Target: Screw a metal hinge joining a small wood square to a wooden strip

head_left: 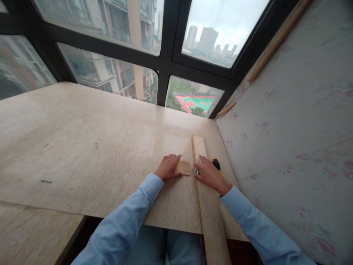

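My left hand (168,168) grips the left part of a small, flat wooden piece (185,168) that has two holes near its right edge. It lies on the marbled tabletop, just left of a long wooden plank (212,217). Across the plank rests my right hand (209,175), thumb and fingers curled around a small shiny metal piece (198,172) at the plank's left edge. The fingers partly cover that piece, so its exact kind is unclear. Right of the plank, beside my right hand, lies a black and yellow handled tool (217,165), partly hidden.
On the left of the tabletop (124,129) lie a small metal piece (96,145) and a dark screw-like piece (46,181). The plank sticks out past the front edge. A flowered wall (289,129) bounds the right, and dark-framed windows (162,66) stand behind.
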### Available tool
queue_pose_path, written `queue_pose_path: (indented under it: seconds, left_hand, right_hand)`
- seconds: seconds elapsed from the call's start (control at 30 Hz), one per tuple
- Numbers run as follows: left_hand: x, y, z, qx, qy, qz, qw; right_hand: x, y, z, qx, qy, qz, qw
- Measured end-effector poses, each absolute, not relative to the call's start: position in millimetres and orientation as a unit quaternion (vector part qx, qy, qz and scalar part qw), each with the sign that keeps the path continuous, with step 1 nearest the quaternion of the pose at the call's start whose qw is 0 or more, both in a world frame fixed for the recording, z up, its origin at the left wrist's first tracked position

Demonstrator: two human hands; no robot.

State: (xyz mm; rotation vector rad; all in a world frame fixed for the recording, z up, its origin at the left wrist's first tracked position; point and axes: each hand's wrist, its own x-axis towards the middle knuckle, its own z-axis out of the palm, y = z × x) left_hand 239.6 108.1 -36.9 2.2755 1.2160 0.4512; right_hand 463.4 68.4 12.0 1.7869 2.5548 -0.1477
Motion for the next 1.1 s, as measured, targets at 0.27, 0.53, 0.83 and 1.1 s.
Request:
queue_pose_path:
  seconds: [0.27, 0.53, 0.83, 1.1]
  left_hand:
    - [242.6, 93.2, -40.2, 0.802, 0.437, 0.269, 0.305]
    - [248.0, 78.3, -51.1, 0.662, 0.443, 0.395, 0.458]
    - [256.3, 74.4, -51.7, 0.639, 0.474, 0.341, 0.500]
    - [259.9, 71.3, -51.1, 0.628, 0.475, 0.324, 0.525]
  right_hand:
    - [448.7, 85.6, 29.9, 0.543, 0.829, -0.040, 0.130]
    - [448.3, 97.2, 35.2, 0.515, 0.841, -0.056, 0.156]
    - [449.3, 94.5, 30.4, 0.515, 0.842, -0.057, 0.149]
    - [445.9, 92.7, 31.6, 0.513, 0.842, -0.061, 0.153]
